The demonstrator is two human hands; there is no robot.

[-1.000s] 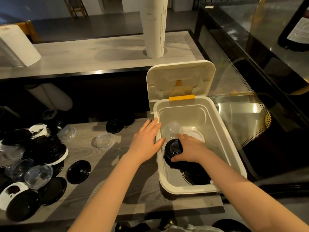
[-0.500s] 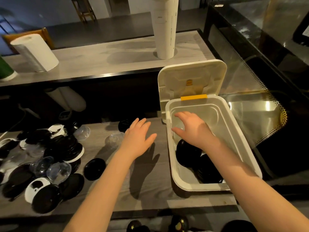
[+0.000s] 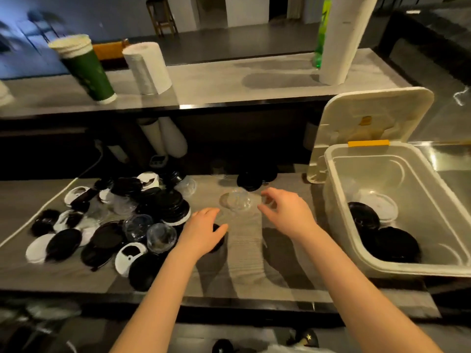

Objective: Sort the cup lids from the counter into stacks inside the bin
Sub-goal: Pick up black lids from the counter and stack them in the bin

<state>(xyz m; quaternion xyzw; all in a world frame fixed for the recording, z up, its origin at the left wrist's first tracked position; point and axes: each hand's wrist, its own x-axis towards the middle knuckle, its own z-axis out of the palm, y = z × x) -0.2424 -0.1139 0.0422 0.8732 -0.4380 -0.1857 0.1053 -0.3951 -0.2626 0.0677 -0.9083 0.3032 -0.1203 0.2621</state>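
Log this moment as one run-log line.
phase: reaching for lids on counter | left hand: open, over black lid | right hand: open, beside clear dome lid | bin: open, black lid stacks inside

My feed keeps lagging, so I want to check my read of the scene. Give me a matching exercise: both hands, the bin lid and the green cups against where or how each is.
Things:
1. left hand
2. right hand
3. bin lid
4. green cups

Places or states:
a. raised open
b. on the upper ledge
c. over a black lid
d. next to the clear dome lid

Pairs: 1-c, 2-d, 3-a, 4-b
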